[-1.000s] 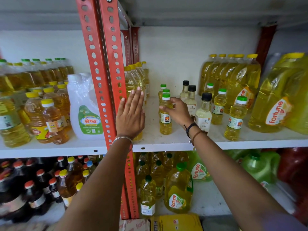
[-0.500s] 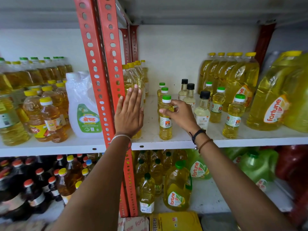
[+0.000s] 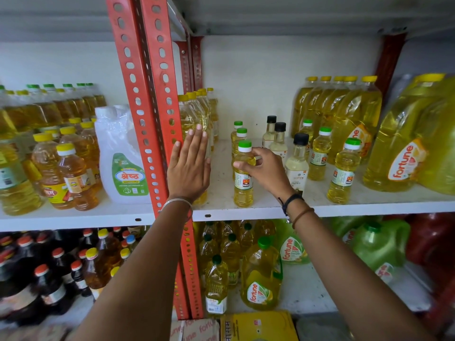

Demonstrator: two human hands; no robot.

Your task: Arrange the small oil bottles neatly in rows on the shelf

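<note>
Small yellow oil bottles with green caps stand on the white shelf (image 3: 246, 209). Three form a line running back from the front one (image 3: 243, 188). My right hand (image 3: 267, 172) is closed around the shoulder of that front bottle. Three more green-capped bottles (image 3: 343, 174) stand in a line to the right. Between the two lines stand three black-capped pale bottles (image 3: 296, 166). My left hand (image 3: 189, 166) rests flat, fingers spread, against a row of taller yellow-capped oil bottles (image 3: 197, 112) beside the red upright.
A red perforated shelf post (image 3: 147, 107) divides the shelving. Large Fortune oil jugs (image 3: 403, 146) fill the right end. Left of the post stand a white jug (image 3: 123, 158) and many oil bottles. The lower shelf holds more oil bottles and dark bottles.
My right hand and the front green-capped bottle have shifted slightly toward the shelf's front edge. My left hand stays flat against the tall bottles.
</note>
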